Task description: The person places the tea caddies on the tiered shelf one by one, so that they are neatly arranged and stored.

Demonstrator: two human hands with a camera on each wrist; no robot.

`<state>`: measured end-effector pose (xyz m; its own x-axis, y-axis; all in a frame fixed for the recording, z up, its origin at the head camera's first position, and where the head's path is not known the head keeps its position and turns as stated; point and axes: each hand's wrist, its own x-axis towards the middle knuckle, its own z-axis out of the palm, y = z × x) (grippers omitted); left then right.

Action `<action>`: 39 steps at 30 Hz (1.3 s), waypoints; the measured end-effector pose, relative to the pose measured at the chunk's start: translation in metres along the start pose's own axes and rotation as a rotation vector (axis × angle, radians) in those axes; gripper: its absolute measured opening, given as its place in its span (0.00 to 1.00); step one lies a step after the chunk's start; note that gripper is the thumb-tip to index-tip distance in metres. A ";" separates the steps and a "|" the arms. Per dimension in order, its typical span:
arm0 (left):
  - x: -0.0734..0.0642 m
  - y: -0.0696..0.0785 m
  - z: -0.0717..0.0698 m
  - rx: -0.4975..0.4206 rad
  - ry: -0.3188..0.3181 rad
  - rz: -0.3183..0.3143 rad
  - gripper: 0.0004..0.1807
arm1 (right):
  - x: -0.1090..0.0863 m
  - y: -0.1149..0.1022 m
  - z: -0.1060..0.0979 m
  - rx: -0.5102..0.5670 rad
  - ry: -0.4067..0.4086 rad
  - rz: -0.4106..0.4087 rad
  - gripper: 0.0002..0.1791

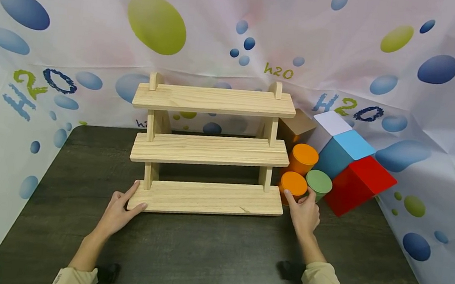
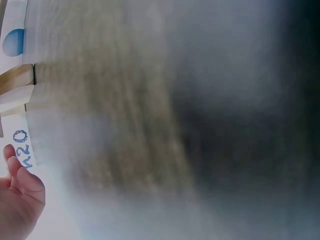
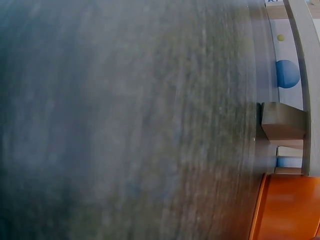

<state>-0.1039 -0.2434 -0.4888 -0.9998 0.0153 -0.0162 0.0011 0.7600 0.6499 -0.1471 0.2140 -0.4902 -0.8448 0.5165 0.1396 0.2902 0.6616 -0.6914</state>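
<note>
A light wooden three-tier shelf (image 1: 208, 198) stands on the dark table. My left hand (image 1: 115, 213) touches the left front corner of its bottom board, index finger along the left end and thumb at the front edge. At the shelf's right end, my right hand (image 1: 303, 215) grips the front orange canister (image 1: 293, 183) between thumb and fingers. A green canister (image 1: 319, 182) stands close by those fingertips, and another orange canister (image 1: 304, 154) is just behind. In the right wrist view, the orange canister (image 3: 290, 207) shows beside the shelf, with the hand itself out of sight.
Behind the canisters, brown (image 1: 297, 122), white (image 1: 328, 127), blue (image 1: 344, 150) and red (image 1: 359, 183) boxes crowd the back right. A dotted backdrop (image 1: 223, 29) rises behind and beside the dark table (image 1: 197, 260).
</note>
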 end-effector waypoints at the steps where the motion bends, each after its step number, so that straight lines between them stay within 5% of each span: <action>1: 0.000 0.000 0.000 0.003 -0.002 0.000 0.40 | 0.000 0.000 0.000 0.001 0.004 -0.002 0.42; 17: 0.005 0.000 -0.007 0.053 -0.091 -0.019 0.41 | -0.001 -0.001 0.005 -0.023 0.014 -0.006 0.44; 27: 0.006 -0.002 -0.009 0.080 -0.091 -0.020 0.42 | 0.000 0.004 0.003 -0.044 0.013 -0.037 0.43; 39: 0.009 0.001 -0.010 0.108 -0.074 0.015 0.41 | -0.002 0.011 -0.006 -0.068 -0.107 -0.032 0.49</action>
<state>-0.1126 -0.2490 -0.4803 -0.9952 0.0724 -0.0653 0.0229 0.8247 0.5651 -0.1394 0.2239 -0.4939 -0.8964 0.4357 0.0816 0.2889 0.7140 -0.6378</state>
